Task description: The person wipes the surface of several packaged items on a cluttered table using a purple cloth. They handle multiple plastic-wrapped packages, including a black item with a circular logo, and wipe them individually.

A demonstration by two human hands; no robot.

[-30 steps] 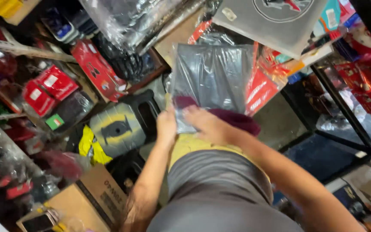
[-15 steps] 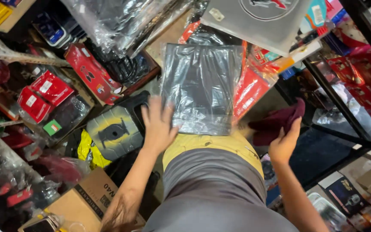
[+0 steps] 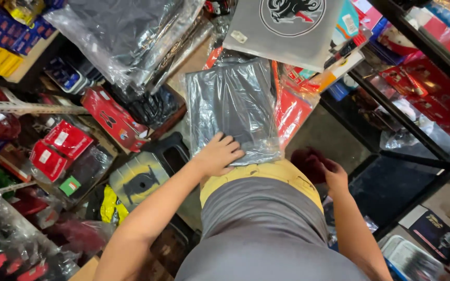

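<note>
A flat clear plastic bag with a dark grey garment (image 3: 233,106) lies on my lap. My left hand (image 3: 219,155) rests flat on its near edge, fingers spread. My right hand (image 3: 333,174) is down at my right side, closed on a dark maroon cloth (image 3: 307,162) beside my yellow-trousered thigh (image 3: 266,174).
A grey packaged item with a round emblem (image 3: 287,26) lies above the bag. Large clear bags of dark clothing (image 3: 126,36) are at upper left. Red boxes (image 3: 61,148) and a grey-yellow pack (image 3: 136,182) are at left. A black metal shelf frame (image 3: 391,104) stands at right.
My right hand has carried the maroon cloth off the bag, out to the right, then down beside my thigh. My left hand has stayed pressed on the bag's near edge.
</note>
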